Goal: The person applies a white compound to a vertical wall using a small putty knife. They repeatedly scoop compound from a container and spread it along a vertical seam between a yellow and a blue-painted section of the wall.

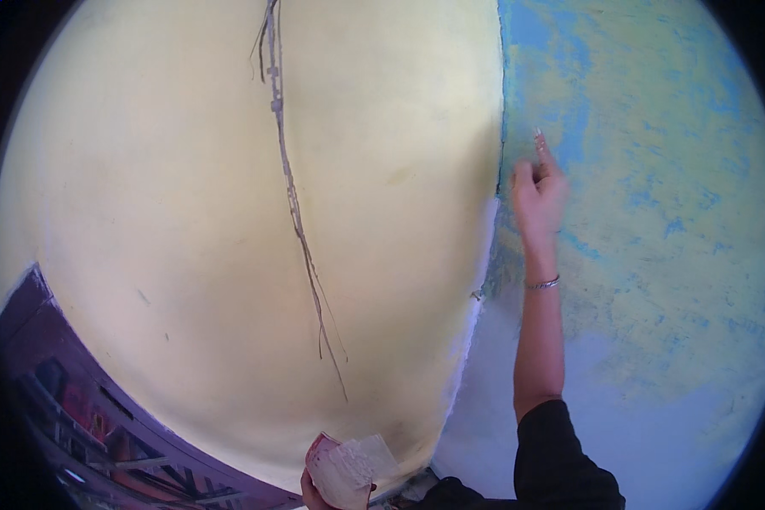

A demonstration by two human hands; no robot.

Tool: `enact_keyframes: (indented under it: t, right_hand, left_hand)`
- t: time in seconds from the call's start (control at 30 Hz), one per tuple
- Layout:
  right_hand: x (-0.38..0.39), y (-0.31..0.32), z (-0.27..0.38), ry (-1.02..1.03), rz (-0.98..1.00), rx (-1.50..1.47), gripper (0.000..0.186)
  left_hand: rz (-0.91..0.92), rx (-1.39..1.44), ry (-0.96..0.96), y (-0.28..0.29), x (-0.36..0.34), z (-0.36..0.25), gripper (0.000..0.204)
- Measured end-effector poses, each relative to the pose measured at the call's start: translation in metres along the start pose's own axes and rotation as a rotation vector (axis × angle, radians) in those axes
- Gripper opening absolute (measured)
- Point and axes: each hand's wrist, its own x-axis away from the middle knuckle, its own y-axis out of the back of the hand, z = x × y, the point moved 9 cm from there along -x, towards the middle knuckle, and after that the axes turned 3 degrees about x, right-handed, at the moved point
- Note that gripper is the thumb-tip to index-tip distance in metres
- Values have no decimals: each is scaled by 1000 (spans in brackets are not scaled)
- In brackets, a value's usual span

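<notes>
My right hand (540, 195) is raised at the far right wall, beside the corner where two walls meet. Its index finger points up with white paste on the tip; the other fingers curl in, and no tool shows in it. A bracelet circles that wrist. Low in the view, my left hand (312, 495) grips a pinkish, curved holder smeared with white paste (340, 472). A pale, translucent flat piece (378, 455) sticks out at its right side. Most of the left hand's fingers are hidden behind the holder.
The cream wall (170, 212) on the left carries a thin cable run (289, 178) with loose wire ends. Patchy blue and yellowish paint covers the right wall (654, 212). White filler (467, 340) lines the lower corner. A dark purple frame (119, 408) stands lower left.
</notes>
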Motion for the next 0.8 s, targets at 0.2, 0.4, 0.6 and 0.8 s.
enact_keyframes:
  t: [0.2, 0.4, 0.6, 0.8]
  right_hand:
    - [1, 6, 20, 701, 48, 926, 19]
    - [15, -21, 3, 755, 153, 914, 16]
    - [18, -21, -1, 781, 173, 812, 9]
    - [17, -21, 6, 790, 189, 810, 10]
  left_hand:
    - [-54, 121, 133, 34, -2, 49, 66]
    - [-15, 288, 177, 59, -15, 64, 69]
    - [17, 250, 161, 56, -17, 64, 72]
    - [62, 215, 148, 43, -13, 54, 73]
